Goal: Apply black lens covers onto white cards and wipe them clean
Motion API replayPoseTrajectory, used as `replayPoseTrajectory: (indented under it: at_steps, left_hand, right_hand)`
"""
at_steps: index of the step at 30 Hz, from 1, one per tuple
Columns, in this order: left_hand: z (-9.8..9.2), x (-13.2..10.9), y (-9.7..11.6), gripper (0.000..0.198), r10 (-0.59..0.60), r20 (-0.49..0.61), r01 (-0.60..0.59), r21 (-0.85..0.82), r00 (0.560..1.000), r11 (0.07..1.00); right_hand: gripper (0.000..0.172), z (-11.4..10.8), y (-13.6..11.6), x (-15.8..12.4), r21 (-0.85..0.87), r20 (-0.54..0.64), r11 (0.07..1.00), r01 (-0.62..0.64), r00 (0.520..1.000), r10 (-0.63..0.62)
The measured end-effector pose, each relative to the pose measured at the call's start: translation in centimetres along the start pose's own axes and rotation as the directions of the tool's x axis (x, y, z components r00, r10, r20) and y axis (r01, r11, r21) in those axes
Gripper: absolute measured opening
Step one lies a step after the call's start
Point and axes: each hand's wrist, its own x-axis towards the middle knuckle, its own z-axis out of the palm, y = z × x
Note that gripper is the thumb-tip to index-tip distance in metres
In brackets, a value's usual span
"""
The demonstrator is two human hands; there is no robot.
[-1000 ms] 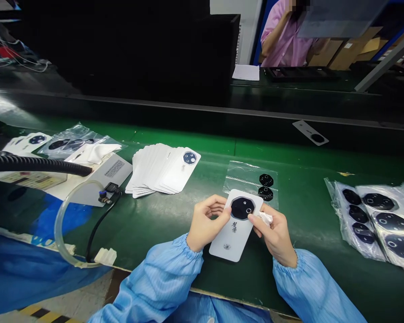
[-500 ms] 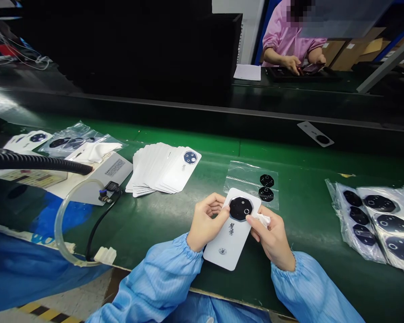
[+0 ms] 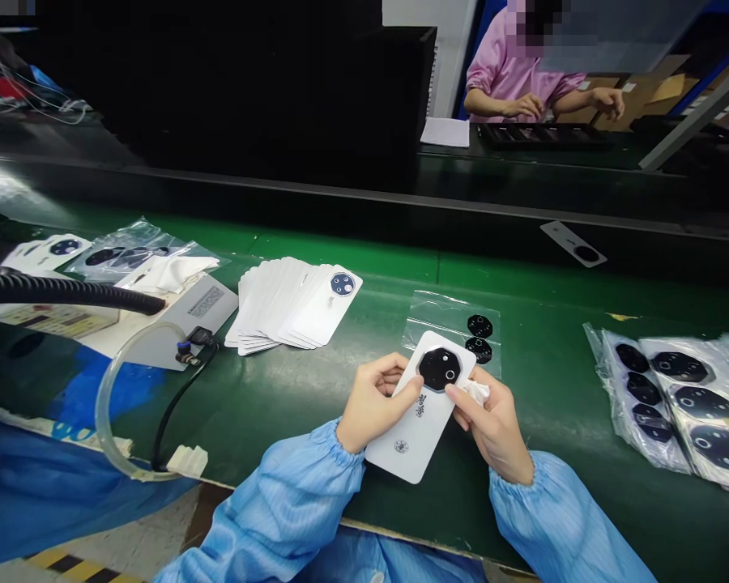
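Observation:
Between my hands is a white phone back cover [image 3: 410, 449], tilted, with a black camera lens cover [image 3: 439, 370] at its upper end and dark print below. My left hand [image 3: 377, 405] grips the left edge, its thumb on the front just under the lens cover. My right hand [image 3: 492, 425] holds the right edge, thumb at the lens cover's lower right rim. A crumpled white wipe [image 3: 477, 392] is also tucked in the right hand's fingers. Just behind lies a clear plastic sheet [image 3: 431, 312] with two black lens covers [image 3: 479, 326], partly hidden by the phone cover.
Fanned white phone covers [image 3: 273, 308] lie left on the green bench. Bagged lens covers [image 3: 650, 389] lie right. A white box [image 3: 200, 320], a ribbed black hose [image 3: 66, 291] and a clear tube [image 3: 103, 397] stand far left. Across the bench, a person in pink [image 3: 498, 73] works.
The phone cover has turned slightly clockwise, and my left thumb has shifted right, below the lens cover. The co-worker's hands have moved apart, off the item they held.

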Motion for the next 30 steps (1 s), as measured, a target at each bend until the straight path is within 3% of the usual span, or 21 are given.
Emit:
replayPoseTrajectory:
  at_steps: [12,18,25,30]
  left_hand:
    - [0.06,0.1,0.01,0.016,-0.028,-0.026,0.029,0.024,0.999,0.999]
    - [0.11,0.22,0.11,0.02,-0.043,0.012,0.043,0.005,0.999,0.999]
    - [0.04,0.08,0.23,0.056,-0.04,0.08,0.044,-0.046,0.996,0.998]
    - [0.13,0.15,0.34,0.063,-0.049,0.107,0.057,-0.075,0.993,0.996]
  right_hand:
    - [0.022,0.02,0.16,0.1,-0.029,-0.002,0.999,-0.013,1.0,0.013]
    - [0.02,0.01,0.22,0.02,-0.005,-0.014,1.0,-0.008,1.0,0.008]
    - [0.023,-0.05,0.11,-0.03,-0.008,-0.022,0.999,-0.043,0.999,0.043]
    - [0.028,0.24,-0.47,0.15,0.008,-0.002,0.996,-0.092,0.996,0.092]
